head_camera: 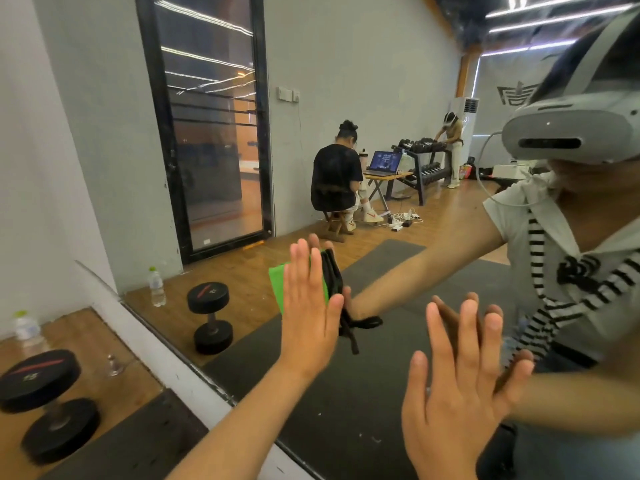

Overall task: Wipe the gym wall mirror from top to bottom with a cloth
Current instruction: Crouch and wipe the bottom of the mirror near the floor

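Observation:
The wall mirror [381,98] fills most of the view and reflects the gym and me. My left hand [310,306] lies flat, fingers straight, pressing a green cloth [278,289] against the glass low down; the cloth shows only at the hand's left edge. My right hand [457,386] is spread flat with its fingertips against the mirror, to the right of and lower than the left, and holds nothing. Both hands' reflections meet them in the glass.
A black dumbbell [45,403] stands on the wooden floor at lower left, beside a water bottle [26,329] near the mirror's bottom edge [166,355]. A dark mat [138,441] lies below me. Reflected are a seated person [334,178], a laptop table and a dumbbell rack.

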Demonstrator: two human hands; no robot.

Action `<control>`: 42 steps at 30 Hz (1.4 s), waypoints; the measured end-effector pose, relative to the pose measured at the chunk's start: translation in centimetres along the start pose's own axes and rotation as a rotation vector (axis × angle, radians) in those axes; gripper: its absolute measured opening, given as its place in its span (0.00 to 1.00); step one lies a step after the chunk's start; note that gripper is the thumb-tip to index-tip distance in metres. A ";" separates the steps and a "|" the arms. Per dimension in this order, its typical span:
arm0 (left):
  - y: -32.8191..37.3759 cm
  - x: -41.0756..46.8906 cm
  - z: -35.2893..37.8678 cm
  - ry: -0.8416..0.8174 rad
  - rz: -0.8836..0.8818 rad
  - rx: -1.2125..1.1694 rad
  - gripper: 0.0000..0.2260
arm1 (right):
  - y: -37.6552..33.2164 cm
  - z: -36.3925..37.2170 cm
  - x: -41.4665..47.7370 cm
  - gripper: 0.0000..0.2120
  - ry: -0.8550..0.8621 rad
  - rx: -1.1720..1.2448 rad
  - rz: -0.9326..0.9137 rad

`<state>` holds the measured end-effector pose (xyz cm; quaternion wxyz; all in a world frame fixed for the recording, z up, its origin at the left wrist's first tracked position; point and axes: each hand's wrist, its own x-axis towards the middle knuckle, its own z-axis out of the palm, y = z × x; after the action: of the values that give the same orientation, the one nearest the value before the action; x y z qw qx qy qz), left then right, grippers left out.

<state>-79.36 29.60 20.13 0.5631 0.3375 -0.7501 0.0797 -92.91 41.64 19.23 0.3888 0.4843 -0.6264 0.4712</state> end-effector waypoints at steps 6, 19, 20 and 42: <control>-3.0 7.3 -2.3 0.156 -0.339 0.033 0.27 | 0.2 -0.1 0.0 0.25 -0.020 0.033 -0.004; -1.2 4.7 -1.7 0.053 -0.149 0.043 0.28 | -0.7 0.1 0.2 0.24 -0.012 0.066 0.053; -1.6 5.3 -1.8 0.091 -0.236 0.024 0.27 | -0.5 0.0 0.1 0.24 -0.022 0.067 0.040; 2.0 -0.3 2.0 0.241 -0.566 -0.204 0.29 | 0.8 -1.7 -0.1 0.25 -0.132 0.110 -0.116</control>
<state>-82.09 30.17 19.69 0.6785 0.4628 -0.5586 -0.1160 -93.65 43.36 19.38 0.3463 0.5701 -0.5949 0.4485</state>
